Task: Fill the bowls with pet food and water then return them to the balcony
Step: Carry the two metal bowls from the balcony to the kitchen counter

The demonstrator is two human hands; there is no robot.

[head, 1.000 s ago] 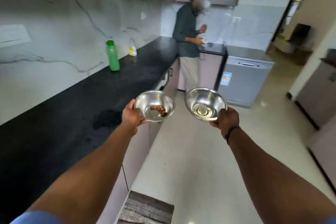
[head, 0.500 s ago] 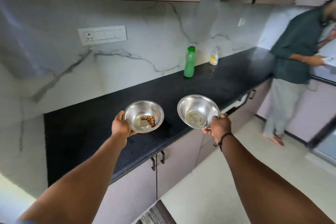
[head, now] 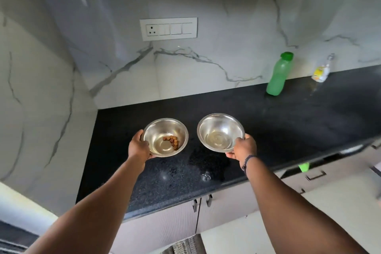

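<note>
I hold two steel bowls over the black countertop. My left hand grips the near-left rim of the left steel bowl, which has a few brown pet food pellets at its bottom. My right hand grips the near-right rim of the right steel bowl, which holds a thin layer of clear water. Both bowls are tilted slightly toward me and hang just above the counter, a hand's width apart.
A green plastic bottle and a small clear bottle with a yellow label stand at the back right by the marble wall. A switch panel sits on the wall. Wet patches lie on the counter below the bowls. Cabinet doors and handles run under the counter.
My view has swung left from the kitchen aisle to face the counter and wall. The other person has left the frame. Both bowls are now over the countertop, still held.
</note>
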